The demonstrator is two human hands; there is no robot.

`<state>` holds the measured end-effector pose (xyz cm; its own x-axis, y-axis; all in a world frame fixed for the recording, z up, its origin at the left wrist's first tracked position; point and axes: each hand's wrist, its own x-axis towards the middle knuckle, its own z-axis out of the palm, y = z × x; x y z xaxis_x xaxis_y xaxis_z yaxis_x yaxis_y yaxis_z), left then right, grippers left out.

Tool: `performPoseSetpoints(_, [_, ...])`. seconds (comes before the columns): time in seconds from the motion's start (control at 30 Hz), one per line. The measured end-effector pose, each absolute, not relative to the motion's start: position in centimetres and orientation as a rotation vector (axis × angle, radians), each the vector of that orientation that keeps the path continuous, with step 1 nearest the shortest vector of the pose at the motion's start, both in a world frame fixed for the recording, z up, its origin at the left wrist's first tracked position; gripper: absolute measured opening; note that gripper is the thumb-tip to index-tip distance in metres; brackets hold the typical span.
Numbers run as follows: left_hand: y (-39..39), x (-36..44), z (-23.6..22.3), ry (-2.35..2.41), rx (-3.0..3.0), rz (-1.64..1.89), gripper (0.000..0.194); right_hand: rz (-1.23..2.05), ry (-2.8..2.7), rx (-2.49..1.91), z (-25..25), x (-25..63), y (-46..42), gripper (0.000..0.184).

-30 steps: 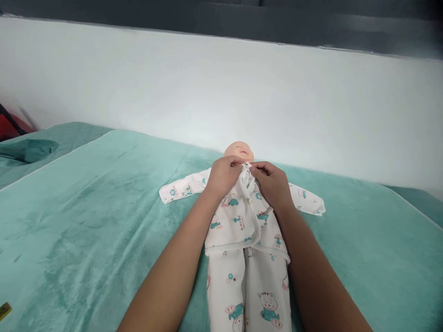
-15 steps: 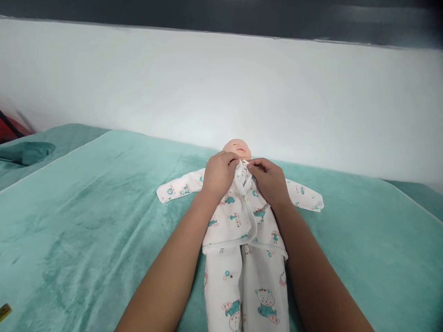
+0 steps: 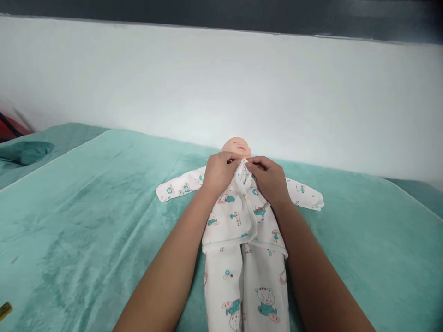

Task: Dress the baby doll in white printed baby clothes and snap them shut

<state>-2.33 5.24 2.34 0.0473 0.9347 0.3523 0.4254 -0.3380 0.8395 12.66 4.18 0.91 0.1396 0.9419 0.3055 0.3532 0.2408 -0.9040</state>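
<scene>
A baby doll (image 3: 237,144) lies on its back, dressed in a white baby shirt (image 3: 230,216) with animal prints and matching pants (image 3: 265,286). At the doll's neck my left hand (image 3: 221,173) pinches one side of the shirt's collar. Facing it, my right hand (image 3: 270,177) pinches the collar's other side, and the two sets of fingertips nearly meet. Lower on the chest a small button (image 3: 247,197) shows on the front edge. Both sleeves stretch outward flat. What exactly lies between the fingertips is too small to make out.
A teal plush cover (image 3: 104,221) spreads under the doll. Behind the doll's head rises a white wall (image 3: 221,83) with a dark band on top. A hole in the padded surface (image 3: 26,153) shows at far left, and a small yellow object (image 3: 5,311) at lower left.
The fingertips have drawn slightly closer together at the collar, bringing its edges together. Otherwise the hands and doll stay nearly in place.
</scene>
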Motion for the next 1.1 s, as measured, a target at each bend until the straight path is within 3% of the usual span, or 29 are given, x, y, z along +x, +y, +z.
performPoseSetpoints(0.9, [5.42,-2.42,2.09,1.294,2.041,1.168,0.040,0.676,-1.616,-1.233,1.15,12.58,4.31,0.015])
performPoseSetpoints(1.1, [5.53,-2.33,1.69,1.378,2.056,1.254,0.037,0.731,-1.534,-1.283,1.14,12.49,4.30,0.019])
